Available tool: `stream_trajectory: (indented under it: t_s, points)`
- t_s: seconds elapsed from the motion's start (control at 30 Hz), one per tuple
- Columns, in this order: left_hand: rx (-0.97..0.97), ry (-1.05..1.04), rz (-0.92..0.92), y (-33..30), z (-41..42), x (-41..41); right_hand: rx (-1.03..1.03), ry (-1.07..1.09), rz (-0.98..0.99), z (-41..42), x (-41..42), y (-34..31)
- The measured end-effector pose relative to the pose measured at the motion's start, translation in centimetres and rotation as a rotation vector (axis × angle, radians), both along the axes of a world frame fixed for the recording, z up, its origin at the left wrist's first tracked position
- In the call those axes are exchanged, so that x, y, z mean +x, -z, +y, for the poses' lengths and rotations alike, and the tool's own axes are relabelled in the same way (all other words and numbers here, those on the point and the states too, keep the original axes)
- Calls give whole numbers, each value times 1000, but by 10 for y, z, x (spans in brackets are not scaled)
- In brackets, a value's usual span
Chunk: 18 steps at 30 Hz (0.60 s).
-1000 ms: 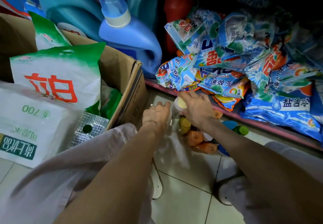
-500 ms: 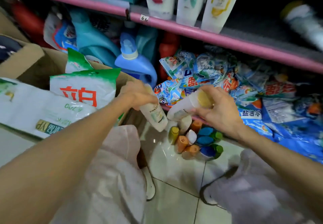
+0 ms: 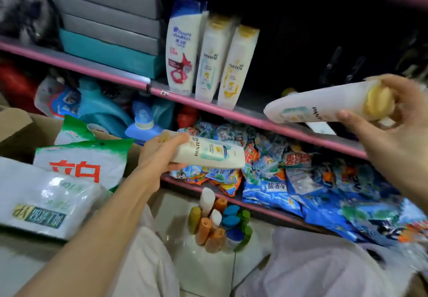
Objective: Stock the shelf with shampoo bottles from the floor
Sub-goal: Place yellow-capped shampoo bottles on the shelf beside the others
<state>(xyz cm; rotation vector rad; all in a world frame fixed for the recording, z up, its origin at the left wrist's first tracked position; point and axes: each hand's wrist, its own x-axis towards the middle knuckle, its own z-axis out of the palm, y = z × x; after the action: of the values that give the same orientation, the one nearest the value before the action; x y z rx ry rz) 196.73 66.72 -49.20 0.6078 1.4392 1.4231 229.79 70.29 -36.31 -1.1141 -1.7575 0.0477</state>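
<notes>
A white shampoo bottle (image 3: 324, 106) is clamped in the right hand (image 3: 393, 120) at the pink-edged shelf (image 3: 252, 117), another bottle (image 3: 208, 153) is clamped in the left hand (image 3: 159, 155) lower down, and each is best stood upright just right of the three standing bottles (image 3: 213, 58).
</notes>
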Motion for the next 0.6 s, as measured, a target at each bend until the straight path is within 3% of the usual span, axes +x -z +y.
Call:
stream_trajectory:
  t_s: [0.3, 0.6]
  points:
    - [-13, -57, 18, 8, 14, 1, 52, 108, -239, 49, -19, 38]
    - [23, -70, 157, 8, 12, 0, -202, 348, -485, 70, -9, 78]
